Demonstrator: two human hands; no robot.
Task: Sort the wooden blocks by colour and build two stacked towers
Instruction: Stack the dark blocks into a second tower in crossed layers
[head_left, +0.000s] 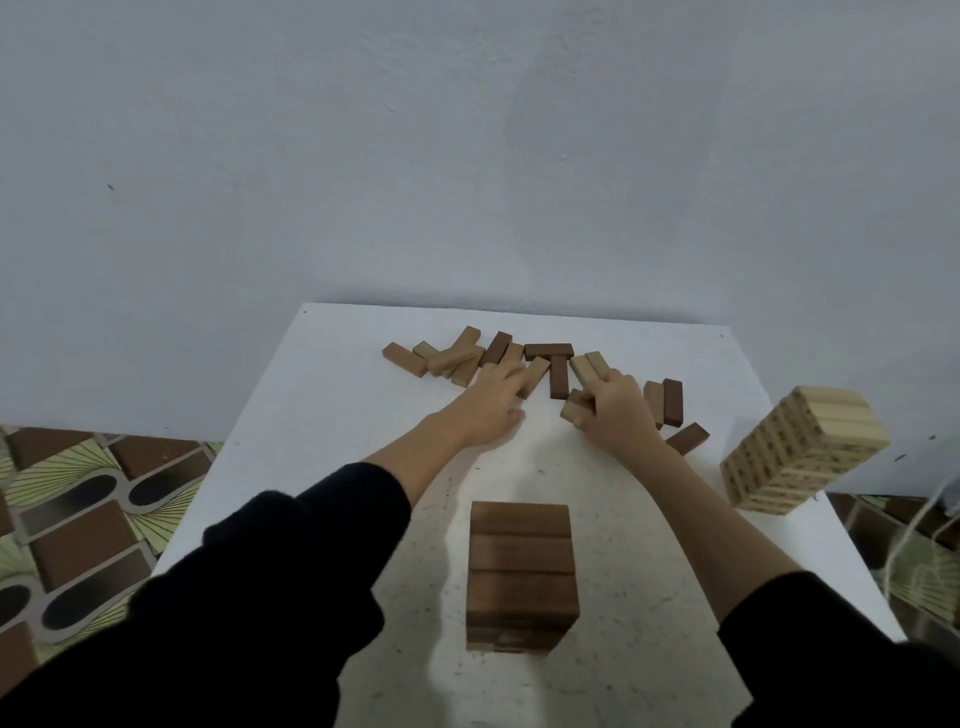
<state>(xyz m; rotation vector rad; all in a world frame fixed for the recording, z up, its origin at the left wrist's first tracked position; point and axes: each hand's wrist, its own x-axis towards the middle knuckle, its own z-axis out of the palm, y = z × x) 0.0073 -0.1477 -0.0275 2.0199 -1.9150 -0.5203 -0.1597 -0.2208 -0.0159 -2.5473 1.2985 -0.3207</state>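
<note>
Fingers (589, 397) of the right hand (615, 415) are curled round a light-brown block (571, 408), which is held just above or on the worktop (322, 415) at about 12 o'clock from the dark tower (522, 571); whether a second block is pinched with it cannot be told. The left hand (491, 408) is laid flat, its straight fingertips (511, 371) touching a tan block (537, 376) in the loose scatter (467, 356) at 11 o'clock, with nothing gripped.

Dark blocks (558, 374) and light ones are mixed and overlapping in that scatter, so a wrong colour could be dragged along when one piece is drawn out, and the sorting would be spoiled. A dark block (688, 438) lies near the right wrist and could be swept toward the worktop's edge if the arm is pulled back low.

The dark tower stands directly between the two forearms at 6 o'clock. It is judged the greatest risk: a sleeve (291, 561) brushed against its upper layers on the way back could shift or topple it. The pale tower (802, 452) at 3 o'clock stands close to the worktop's right edge and could likewise be knocked over by the right elbow.
</note>
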